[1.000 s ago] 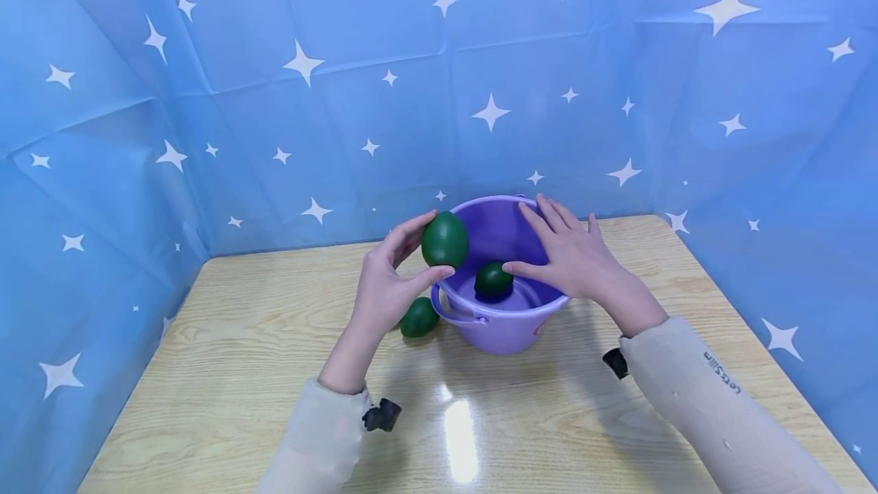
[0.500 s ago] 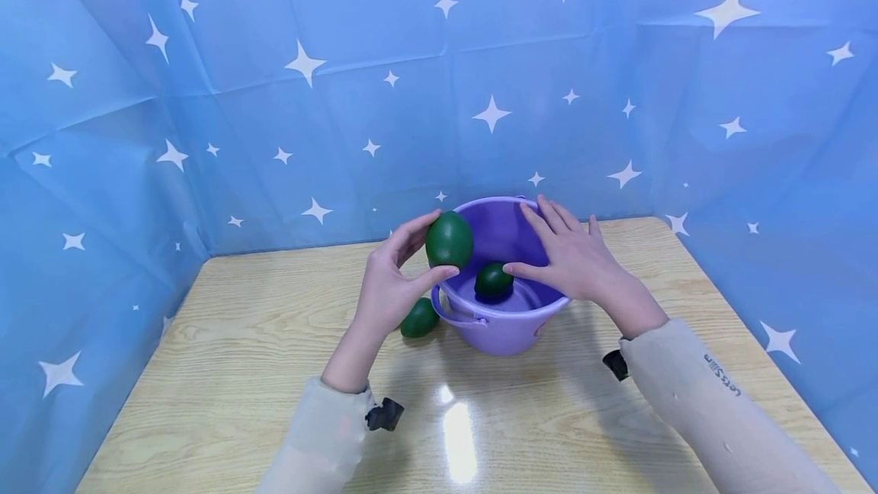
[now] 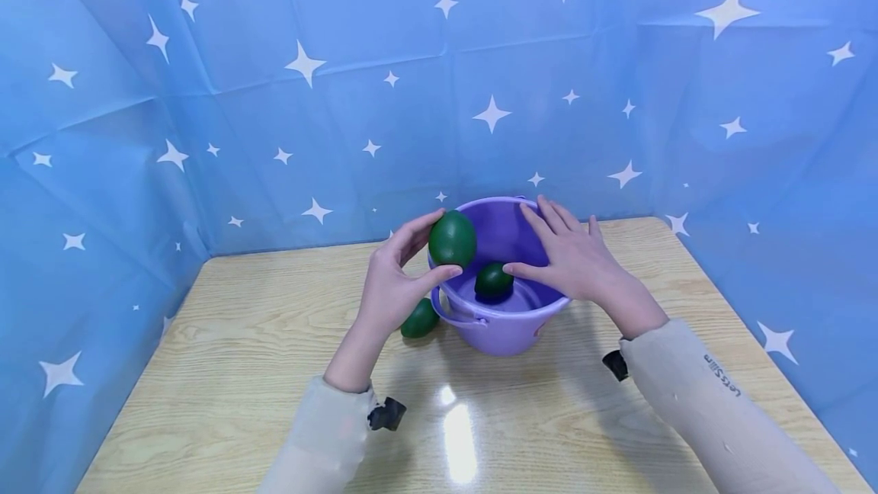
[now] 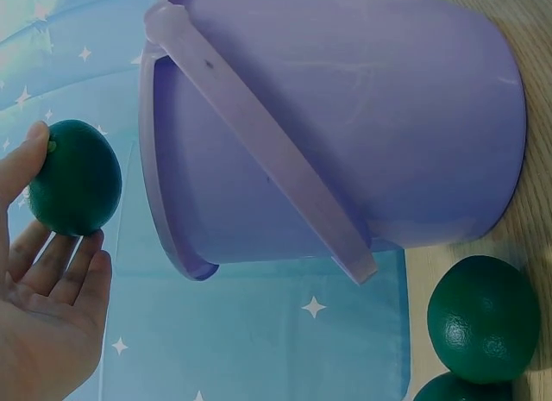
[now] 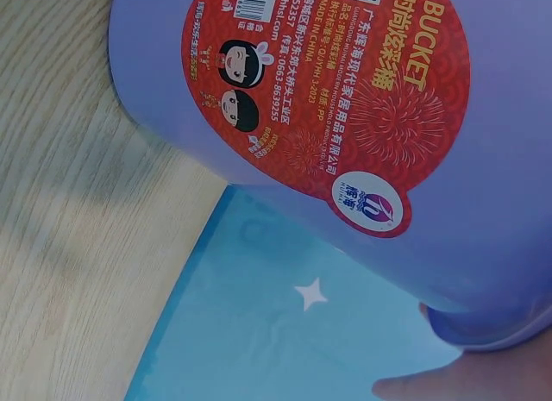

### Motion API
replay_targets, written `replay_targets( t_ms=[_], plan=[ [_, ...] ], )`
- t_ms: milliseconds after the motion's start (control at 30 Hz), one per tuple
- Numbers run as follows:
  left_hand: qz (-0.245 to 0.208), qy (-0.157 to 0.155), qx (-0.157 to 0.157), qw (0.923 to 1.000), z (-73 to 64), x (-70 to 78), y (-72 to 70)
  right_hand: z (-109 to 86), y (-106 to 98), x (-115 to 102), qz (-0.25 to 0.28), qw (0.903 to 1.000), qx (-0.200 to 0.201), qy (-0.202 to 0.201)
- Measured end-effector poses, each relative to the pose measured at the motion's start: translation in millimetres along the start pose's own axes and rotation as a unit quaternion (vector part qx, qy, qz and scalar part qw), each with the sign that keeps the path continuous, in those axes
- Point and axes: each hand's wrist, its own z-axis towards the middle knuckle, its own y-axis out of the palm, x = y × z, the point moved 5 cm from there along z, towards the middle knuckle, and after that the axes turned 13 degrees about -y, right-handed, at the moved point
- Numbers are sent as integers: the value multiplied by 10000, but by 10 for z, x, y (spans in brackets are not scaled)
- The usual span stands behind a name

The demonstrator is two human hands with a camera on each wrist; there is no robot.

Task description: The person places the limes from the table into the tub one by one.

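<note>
I see a way down into the bucket, between the green fruit that the left hand holds over its left edge and the right hand at its right edge. 1 fruit is in the way inside. Beside the bucket's left, the handle and 2 more fruits block; farther left, the table gives wide room.

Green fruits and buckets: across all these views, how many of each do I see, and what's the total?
Purple bucket: 1
Green fruits: 4 (one in the left hand, one inside the bucket, two on the table, one of those partly out of the left wrist view)
Total: 5
</note>
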Motion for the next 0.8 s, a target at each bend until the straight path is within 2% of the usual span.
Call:
replay_targets(
  t_ms=[800],
  plan=[
    [27, -5, -40, 10000, 2, 9, 48, 7, 5, 2, -28, 10000, 23, -23]
  ],
)
